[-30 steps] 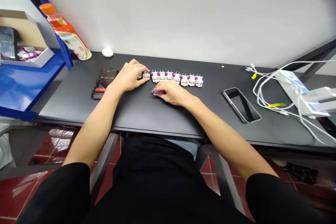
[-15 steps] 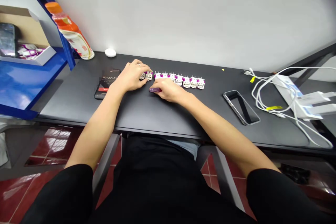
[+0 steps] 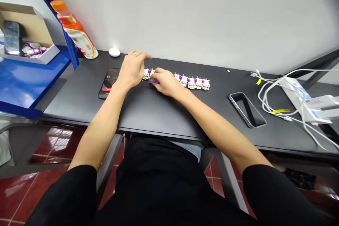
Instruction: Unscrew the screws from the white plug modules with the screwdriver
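White-and-purple parts [image 3: 198, 83] line the desk's [image 3: 150, 113] back edge, how many finished unclear; the right hand [image 3: 166, 82] pinches a purple piece [image 3: 153, 81], the left hand's [image 3: 132, 69] fingers part, seemingly empty.

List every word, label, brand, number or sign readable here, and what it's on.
"00:27:" on the dark phone beside the left hand; the rest is hidden.
Smaller text on that phone: too small to read.
Orange bottle label: too blurred.
Yellow cable tag: any print too small.
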`<state>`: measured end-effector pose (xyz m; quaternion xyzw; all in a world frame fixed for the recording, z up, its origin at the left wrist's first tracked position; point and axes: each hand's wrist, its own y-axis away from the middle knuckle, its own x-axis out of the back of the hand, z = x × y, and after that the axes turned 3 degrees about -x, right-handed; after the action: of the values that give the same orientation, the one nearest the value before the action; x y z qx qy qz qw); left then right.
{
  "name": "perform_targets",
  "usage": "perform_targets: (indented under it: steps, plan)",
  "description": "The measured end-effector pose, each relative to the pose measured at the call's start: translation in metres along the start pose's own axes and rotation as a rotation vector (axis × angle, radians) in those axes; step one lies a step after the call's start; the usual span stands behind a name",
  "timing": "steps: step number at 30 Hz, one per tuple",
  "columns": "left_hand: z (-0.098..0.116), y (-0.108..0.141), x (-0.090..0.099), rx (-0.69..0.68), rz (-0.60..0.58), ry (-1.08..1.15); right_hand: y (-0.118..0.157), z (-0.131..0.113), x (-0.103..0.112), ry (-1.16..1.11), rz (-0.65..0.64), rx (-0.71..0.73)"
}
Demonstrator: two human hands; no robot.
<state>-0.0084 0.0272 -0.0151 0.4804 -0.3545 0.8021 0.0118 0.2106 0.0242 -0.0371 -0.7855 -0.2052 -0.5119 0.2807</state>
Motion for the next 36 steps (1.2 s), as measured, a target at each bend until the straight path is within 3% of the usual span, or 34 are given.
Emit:
perform_targets:
  steps: [3, 7, 13, 18, 24, 26, 30, 36]
  plan:
    - [0.002, 0.002, -0.005, -0.048, -0.069, 0.039, 0.015, 0.013, 0.020, -0.049, 0.176, -0.046]
    - [0.008, 0.006, -0.020, -0.145, -0.184, 0.080, 0.047, 0.036, 0.045, -0.124, 0.290, -0.038]
    - [0.013, 0.009, -0.038, -0.259, -0.331, 0.160, 0.081, 0.051, 0.054, -0.096, 0.481, -0.001]
    - [0.013, 0.007, -0.029, -0.242, -0.329, 0.190, 0.085, 0.050, 0.057, -0.130, 0.500, -0.005]
    - [0.029, 0.006, -0.011, -0.276, -0.466, 0.284, 0.086, 0.033, 0.060, -0.355, 0.529, -0.028]
    - [0.035, 0.007, -0.011, -0.273, -0.491, 0.313, 0.086, 0.027, 0.058, -0.383, 0.527, -0.009]
    - [0.041, 0.012, -0.020, -0.286, -0.432, 0.345, 0.085, 0.018, 0.052, -0.363, 0.586, 0.026]
    - [0.052, 0.015, -0.029, -0.296, -0.519, 0.392, 0.086, 0.012, 0.050, -0.259, 0.532, -0.085]
